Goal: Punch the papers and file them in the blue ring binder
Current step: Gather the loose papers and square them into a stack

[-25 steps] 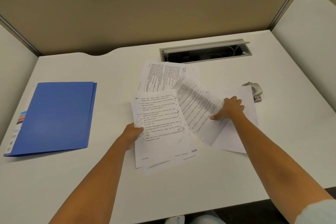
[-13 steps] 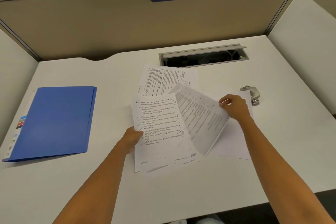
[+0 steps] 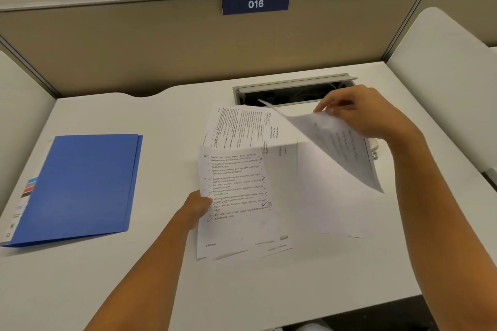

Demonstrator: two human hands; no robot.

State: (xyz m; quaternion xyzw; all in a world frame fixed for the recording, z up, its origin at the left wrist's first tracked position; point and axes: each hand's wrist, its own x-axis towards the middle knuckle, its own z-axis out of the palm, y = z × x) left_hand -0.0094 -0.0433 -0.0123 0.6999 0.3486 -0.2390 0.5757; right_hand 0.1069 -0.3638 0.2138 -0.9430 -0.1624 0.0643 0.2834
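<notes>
The blue ring binder lies shut on the left of the white desk. In the middle, my left hand grips the left edge of a small stack of printed papers. My right hand pinches the top corner of one printed sheet and holds it up off the desk, curled. Another printed page lies flat behind, and a blank sheet lies to the right. The metal hole punch is mostly hidden behind the lifted sheet.
An open cable tray is sunk into the desk at the back. Beige partition walls close the desk at the back and sides, with a sign reading 016. The desk's front edge runs near the bottom right.
My right hand has pinched a sheet and lifted it up and back off the pile, uncovering the blank sheet beneath. My left hand has kept its grip on the stack.
</notes>
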